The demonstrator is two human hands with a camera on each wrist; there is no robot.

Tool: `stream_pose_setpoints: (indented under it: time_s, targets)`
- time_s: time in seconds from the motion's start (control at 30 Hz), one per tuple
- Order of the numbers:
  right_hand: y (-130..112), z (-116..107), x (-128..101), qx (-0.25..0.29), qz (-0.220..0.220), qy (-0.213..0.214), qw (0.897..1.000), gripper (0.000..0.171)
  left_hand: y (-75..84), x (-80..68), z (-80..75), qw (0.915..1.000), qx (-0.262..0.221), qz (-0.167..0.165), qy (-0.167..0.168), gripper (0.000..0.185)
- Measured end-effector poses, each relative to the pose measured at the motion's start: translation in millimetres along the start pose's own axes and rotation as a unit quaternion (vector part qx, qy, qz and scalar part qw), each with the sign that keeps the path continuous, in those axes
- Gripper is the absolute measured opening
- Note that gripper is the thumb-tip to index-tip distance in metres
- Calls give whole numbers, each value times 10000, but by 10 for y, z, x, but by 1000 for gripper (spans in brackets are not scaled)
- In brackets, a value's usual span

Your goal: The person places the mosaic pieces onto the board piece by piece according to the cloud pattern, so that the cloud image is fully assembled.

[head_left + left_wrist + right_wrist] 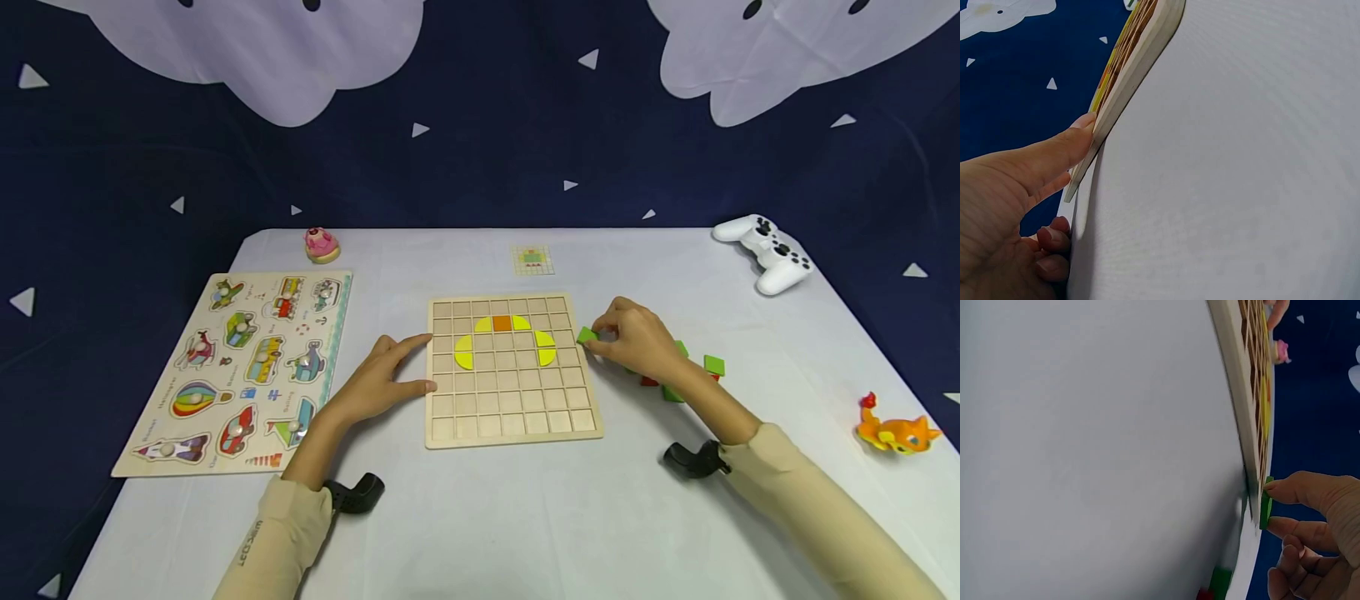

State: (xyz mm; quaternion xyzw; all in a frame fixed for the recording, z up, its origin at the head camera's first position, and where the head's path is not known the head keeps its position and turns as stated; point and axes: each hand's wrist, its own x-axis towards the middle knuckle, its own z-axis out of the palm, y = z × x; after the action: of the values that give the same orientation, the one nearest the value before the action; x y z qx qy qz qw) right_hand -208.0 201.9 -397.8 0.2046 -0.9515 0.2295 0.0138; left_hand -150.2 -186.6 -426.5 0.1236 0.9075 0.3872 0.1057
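A wooden grid board [489, 406] lies on the table in the head view. Yellow rounded pieces [464, 352] and an orange square [501, 323] sit in its upper cells. My left hand [377, 383] touches the board's left edge with index finger and thumb spread apart; the left wrist view shows the thumb [1072, 147] against the side. Between thumb and fingertips, my right hand [636, 340] pinches a green square tile [587, 335] close by the board's right edge. In the right wrist view this tile [1266, 503] is held by its edges.
Loose green tiles [714, 365] and red pieces lie under and beside the right forearm. A small pattern card [532, 260] is behind the board. A vehicle peg puzzle [247, 375] lies left; a pink toy [322, 246], white game controller [765, 254] and orange figure [896, 429] stand around.
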Motion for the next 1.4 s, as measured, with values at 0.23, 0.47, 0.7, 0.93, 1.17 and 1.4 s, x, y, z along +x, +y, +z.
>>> stream_pose_setpoints:
  time_s: [0.23,0.47,0.7,0.93,1.17,1.4]
  targets:
    - [-186,86,103,65,-160,-119,9998,25,-17,8,6,10000,-35,18,16,76]
    - [-376,128,183,141,-426,-181,9988,24,-21,20,11,10000,-60,53,7,76]
    - [-534,196,287,168,-739,-300,9967,24,-4,24,6,10000,-29,10,4,76]
    - [-643,275,349,157,-950,-468,9943,24,15,28,-4,10000,-24,32,4,76]
    - [-755,343,409,179,-1170,-513,9916,25,6,33,2,10000,-38,17,-12,76]
    - [-866,423,496,150,-1373,-573,9888,26,-14,16,-2,10000,-42,-5,10,76]
